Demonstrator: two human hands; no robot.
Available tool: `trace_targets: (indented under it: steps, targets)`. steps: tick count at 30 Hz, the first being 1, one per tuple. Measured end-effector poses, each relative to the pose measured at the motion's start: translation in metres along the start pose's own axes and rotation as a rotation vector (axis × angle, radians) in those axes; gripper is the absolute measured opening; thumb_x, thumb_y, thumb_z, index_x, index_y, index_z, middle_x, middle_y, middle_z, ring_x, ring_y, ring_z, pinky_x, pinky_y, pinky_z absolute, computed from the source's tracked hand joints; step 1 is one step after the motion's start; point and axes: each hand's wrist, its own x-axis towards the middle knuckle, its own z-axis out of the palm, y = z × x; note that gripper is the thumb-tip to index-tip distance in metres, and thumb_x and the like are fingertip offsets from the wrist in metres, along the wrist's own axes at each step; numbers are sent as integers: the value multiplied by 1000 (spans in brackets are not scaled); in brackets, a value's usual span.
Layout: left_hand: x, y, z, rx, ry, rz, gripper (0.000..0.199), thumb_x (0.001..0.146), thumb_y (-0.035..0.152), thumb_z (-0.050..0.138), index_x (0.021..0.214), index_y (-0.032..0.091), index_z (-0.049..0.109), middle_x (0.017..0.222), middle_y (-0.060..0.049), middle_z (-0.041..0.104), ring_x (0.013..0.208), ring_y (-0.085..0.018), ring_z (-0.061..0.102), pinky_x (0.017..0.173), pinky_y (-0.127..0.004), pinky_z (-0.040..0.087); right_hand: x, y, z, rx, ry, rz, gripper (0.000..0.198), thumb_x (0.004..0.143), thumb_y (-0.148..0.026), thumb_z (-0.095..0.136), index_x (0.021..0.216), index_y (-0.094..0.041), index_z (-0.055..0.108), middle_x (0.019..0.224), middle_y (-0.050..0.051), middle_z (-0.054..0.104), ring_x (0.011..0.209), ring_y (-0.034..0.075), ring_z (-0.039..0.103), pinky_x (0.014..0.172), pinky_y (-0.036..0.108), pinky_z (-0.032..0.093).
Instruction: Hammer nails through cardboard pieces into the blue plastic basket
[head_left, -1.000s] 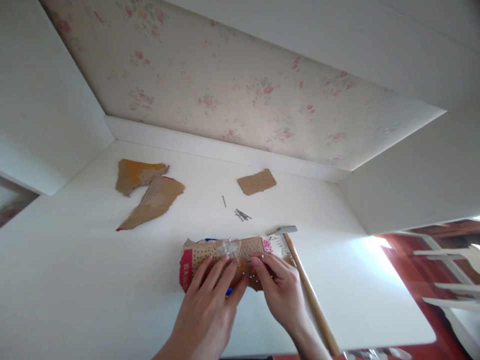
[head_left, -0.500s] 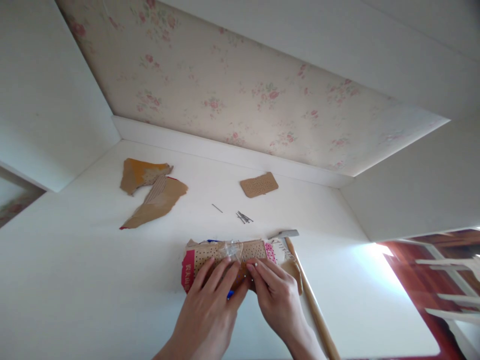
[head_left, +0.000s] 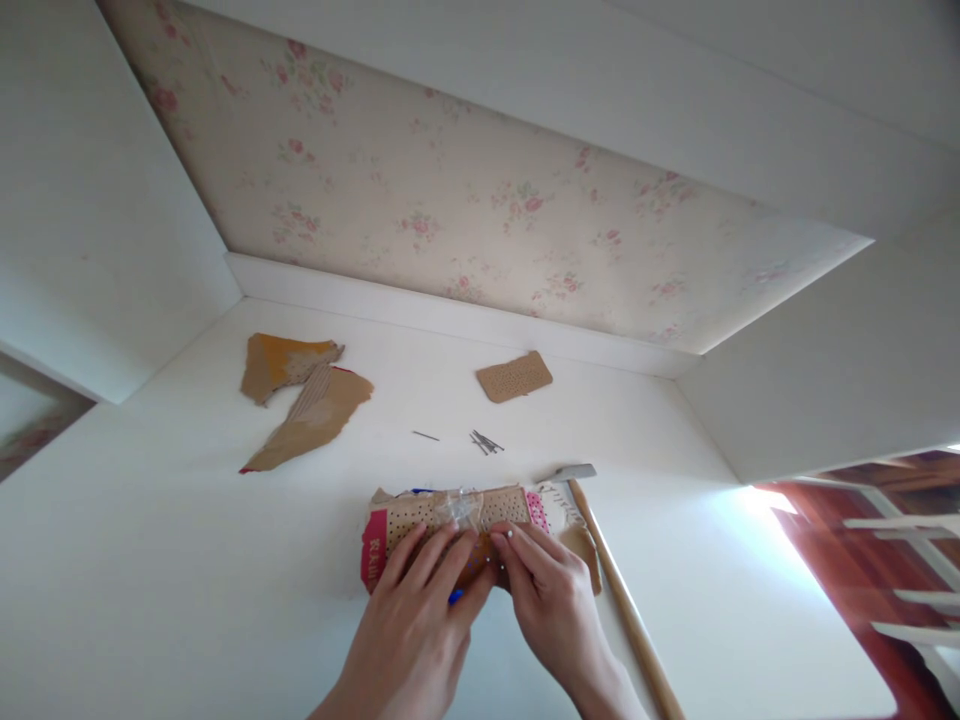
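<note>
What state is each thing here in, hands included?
Left hand: spread across the cardboard bundle
Right hand: apparently pinching a white-headed pin
Cardboard bundle: perforated, ragged-edged
Clear plastic: crumpled, on the bundle
Hammer: lying down, not held
Nail pile: lying loose
Lone nail: lying apart from the pile
Two cardboard scraps: torn, lying unheld
Small cardboard piece: dotted, lying unheld

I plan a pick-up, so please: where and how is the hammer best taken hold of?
Probably by its wooden handle, along the near half, from the right: it is long and slim, slants to the near right, and the cardboard bundle and right hand crowd its left side.
</note>
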Motion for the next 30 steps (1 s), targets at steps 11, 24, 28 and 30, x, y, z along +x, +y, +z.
trace_targets:
  steps: [11,24,28,30]
  targets:
    - [17,0,-23,-60,115,3,25,94,34,54,116,23,64,112,-3,70,103,-23,64,94,-41,49,7,-4,-2,-79,-90,-27,27,99,-15,43,89,-24,66,85,4,67,73,18,63,69,29,52]
    - [44,-9,-8,-502,123,-116,18,96,18,54,108,23,66,103,-2,70,94,-15,67,87,-26,56,7,-8,-2,-181,-82,-45,27,95,-10,42,80,-21,62,77,3,61,66,17,57,61,27,47]
    - [44,-12,-6,-534,136,-92,19,96,17,53,106,23,68,102,-1,71,92,-14,68,85,-23,56,8,-5,-1,-236,-79,-59,26,96,-12,44,79,-21,63,77,4,62,68,18,58,64,29,49]
    - [45,-11,-6,-533,142,-90,18,96,17,53,103,23,69,100,-1,72,90,-13,68,84,-23,56,9,-4,-1,-264,-81,-63,27,96,-11,45,79,-20,65,76,3,63,69,18,58,65,30,50]
